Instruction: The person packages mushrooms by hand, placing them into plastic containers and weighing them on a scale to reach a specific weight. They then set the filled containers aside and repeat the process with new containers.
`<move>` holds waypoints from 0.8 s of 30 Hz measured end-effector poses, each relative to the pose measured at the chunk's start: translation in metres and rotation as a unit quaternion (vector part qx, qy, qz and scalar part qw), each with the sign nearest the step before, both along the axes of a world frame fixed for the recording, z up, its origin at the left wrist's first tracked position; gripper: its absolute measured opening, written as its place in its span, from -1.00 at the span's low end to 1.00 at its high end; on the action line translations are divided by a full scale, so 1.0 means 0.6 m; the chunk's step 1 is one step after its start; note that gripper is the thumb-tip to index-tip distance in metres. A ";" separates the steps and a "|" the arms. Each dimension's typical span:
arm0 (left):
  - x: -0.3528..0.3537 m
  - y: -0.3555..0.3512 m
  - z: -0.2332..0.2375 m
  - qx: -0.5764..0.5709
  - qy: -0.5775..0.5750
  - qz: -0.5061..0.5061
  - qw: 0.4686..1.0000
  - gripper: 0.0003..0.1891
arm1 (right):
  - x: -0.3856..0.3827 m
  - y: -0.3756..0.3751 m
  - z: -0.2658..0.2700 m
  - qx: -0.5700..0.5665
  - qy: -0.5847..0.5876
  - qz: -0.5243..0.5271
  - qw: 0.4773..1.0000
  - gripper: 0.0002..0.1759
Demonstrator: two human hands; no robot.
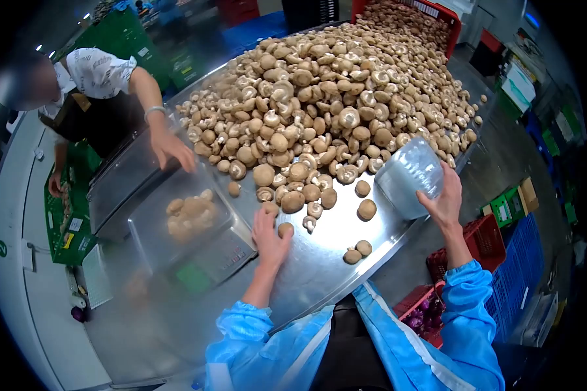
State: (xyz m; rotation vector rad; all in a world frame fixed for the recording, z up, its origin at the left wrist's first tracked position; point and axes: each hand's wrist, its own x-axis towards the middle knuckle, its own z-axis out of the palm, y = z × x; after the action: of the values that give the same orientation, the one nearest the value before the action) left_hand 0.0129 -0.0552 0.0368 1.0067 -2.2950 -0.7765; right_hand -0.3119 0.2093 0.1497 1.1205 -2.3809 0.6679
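Observation:
My left hand is low over the metal table, its fingers curled around a brown mushroom. Another mushroom sits at its fingertips. Off to the right, my right hand grips a clear plastic tub by its side, thumb against the wall, at the table's right edge. Both hands are just in front of a large heap of mushrooms, brown caps and pale stems mixed. A few loose mushrooms lie between my hands, and a small group rests closer to me.
A clear container of mushrooms is on a scale at left, blurred. Across from it, a co-worker's hand reaches over. A red crate lies tipped behind the heap. Crates, including one with purple vegetables, stand below right.

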 end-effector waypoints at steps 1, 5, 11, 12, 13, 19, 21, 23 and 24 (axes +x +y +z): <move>0.013 -0.003 0.010 0.026 0.027 0.002 0.999 -0.36 | -0.003 0.006 -0.003 0.008 0.012 -0.006 1.000 -0.03; 0.049 0.003 0.030 0.088 0.106 -0.014 0.990 -0.34 | 0.018 -0.005 0.041 -0.049 -0.001 0.027 0.998 -0.06; 0.017 0.016 0.126 0.252 0.219 -0.127 0.934 -0.31 | 0.168 -0.085 0.037 0.086 -0.538 0.244 0.802 -0.13; 0.009 0.015 0.118 0.238 0.266 -0.158 0.921 -0.40 | 0.199 -0.109 0.045 0.131 -0.627 0.321 0.697 -0.18; 0.015 0.006 0.114 0.318 0.197 -0.178 0.910 -0.45 | 0.225 -0.120 0.014 0.127 -0.695 0.362 0.609 -0.22; 0.099 0.005 0.064 0.544 0.074 -0.069 0.833 -0.74 | 0.301 -0.119 -0.101 -0.027 -0.936 0.181 0.300 -0.02; 0.141 0.025 0.036 0.577 0.047 -0.018 0.815 -0.74 | 0.309 -0.105 -0.124 -0.063 -0.951 0.105 0.282 -0.02; 0.173 0.046 0.019 0.619 0.015 -0.001 0.785 -0.76 | 0.326 -0.086 -0.148 0.069 -0.900 0.075 0.424 -0.15; 0.177 0.051 0.011 0.674 0.018 0.027 0.738 -0.78 | 0.337 -0.078 -0.154 0.086 -0.879 0.093 0.460 -0.26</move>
State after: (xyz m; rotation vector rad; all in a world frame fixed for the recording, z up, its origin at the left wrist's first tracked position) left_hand 0.1191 -0.0246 0.0436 1.4944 -1.3418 -2.5135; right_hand -0.1095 0.1624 0.0575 0.4855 -3.7994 2.7723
